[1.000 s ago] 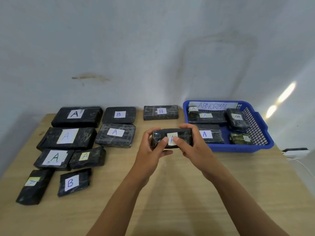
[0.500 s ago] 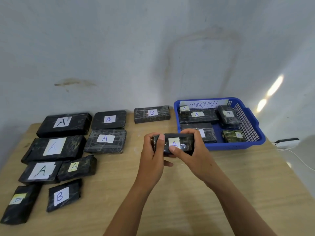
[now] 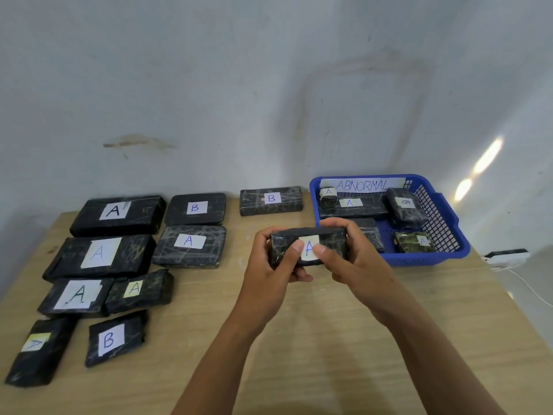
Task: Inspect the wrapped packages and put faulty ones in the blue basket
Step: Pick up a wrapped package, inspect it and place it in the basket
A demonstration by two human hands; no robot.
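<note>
Setting: a makeshift sorting and inspection station in a plain room. Whether it is in a home, storeroom or workshop cannot be told.

Evidence:
- Desk (image 3: pixel 329 339): light wood-grain top, set against the wall.
- Wall (image 3: pixel 239 85): bare, pale and scuffed, with a brownish stain (image 3: pixel 134 142).
- Wrapped packages (image 3: pixel 116 215): black film, laid in rows on the desk's left half. Each carries a hand-lettered paper label, A or B.
- Blue basket (image 3: pixel 431 259): plastic, at the desk's far right. A paper sign (image 3: pixel 362 184) on its back wall reads "ABNORMAL", and more labelled packages lie inside.
- Power strip (image 3: pixel 505 255) with a white cable (image 3: pixel 526 287): just past the desk's right edge.
</note>
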